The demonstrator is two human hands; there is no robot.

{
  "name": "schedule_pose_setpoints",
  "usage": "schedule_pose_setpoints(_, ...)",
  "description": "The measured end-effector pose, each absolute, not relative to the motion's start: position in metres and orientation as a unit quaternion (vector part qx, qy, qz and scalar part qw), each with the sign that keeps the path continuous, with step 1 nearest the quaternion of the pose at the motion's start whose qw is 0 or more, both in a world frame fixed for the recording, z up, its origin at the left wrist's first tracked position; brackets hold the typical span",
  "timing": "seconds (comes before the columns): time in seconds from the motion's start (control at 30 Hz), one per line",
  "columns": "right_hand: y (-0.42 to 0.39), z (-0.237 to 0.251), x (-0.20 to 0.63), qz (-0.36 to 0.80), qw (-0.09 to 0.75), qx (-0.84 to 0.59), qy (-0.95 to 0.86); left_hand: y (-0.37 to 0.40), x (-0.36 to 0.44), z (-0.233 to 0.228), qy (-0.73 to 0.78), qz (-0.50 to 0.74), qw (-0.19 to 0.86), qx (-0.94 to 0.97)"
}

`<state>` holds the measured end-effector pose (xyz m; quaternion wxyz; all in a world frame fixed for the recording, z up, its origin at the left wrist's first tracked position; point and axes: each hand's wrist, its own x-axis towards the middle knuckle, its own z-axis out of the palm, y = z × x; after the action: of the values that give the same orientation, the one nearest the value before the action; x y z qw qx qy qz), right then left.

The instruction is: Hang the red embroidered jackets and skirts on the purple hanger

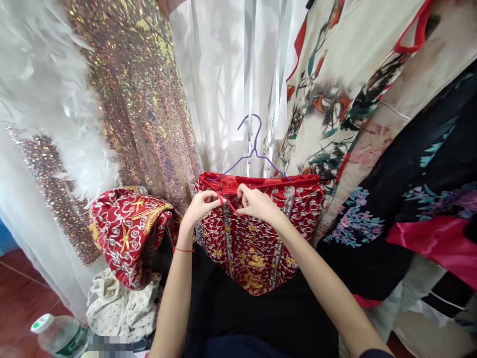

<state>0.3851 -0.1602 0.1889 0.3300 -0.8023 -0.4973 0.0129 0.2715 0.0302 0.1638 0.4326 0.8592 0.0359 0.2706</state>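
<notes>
Both hands are working at the top edge of a red embroidered garment (261, 233) hanging on a purple wire hanger (253, 149). The left hand (199, 206) and right hand (257, 204) are each pinching a thin red tie (223, 199) stretching between their fingers, just below the hanger's hook.

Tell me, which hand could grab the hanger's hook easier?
Probably the right hand: it pinches the red embroidered garment almost directly under the purple wire hanger; the left hand sits farther aside.
</notes>
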Motion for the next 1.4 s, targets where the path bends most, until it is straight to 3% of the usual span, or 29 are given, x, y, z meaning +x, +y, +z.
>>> schedule_pose_setpoints(0.17,-0.149,0.182,0.393,0.16,0.488,-0.643,-0.567,0.029,0.265,0.163,0.019,0.251,0.459,0.852)
schedule_pose_setpoints(0.27,-0.135,0.175,0.399,0.102,0.533,-0.601,-0.587,0.026,0.264,0.166,0.0,0.233,0.458,0.858)
schedule_pose_setpoints(0.33,-0.128,0.172,0.402,0.024,0.515,-0.603,-0.609,0.026,0.264,0.168,-0.006,0.228,0.457,0.859)
schedule_pose_setpoints(0.53,-0.121,0.167,0.401,-0.158,0.348,-0.643,-0.664,0.025,0.268,0.163,0.006,0.237,0.5,0.833)
schedule_pose_setpoints(0.77,-0.12,0.164,0.395,-0.221,0.293,-0.678,-0.637,0.022,0.276,0.155,0.039,0.27,0.578,0.769)
schedule_pose_setpoints(1.07,-0.118,0.164,0.409,-0.22,0.368,-0.691,-0.581,0.026,0.294,0.144,0.044,0.359,0.616,0.7)
schedule_pose_setpoints(1.4,-0.141,0.175,0.43,-0.247,0.331,-0.772,-0.483,0.058,0.3,0.141,0.099,0.439,0.537,0.714)
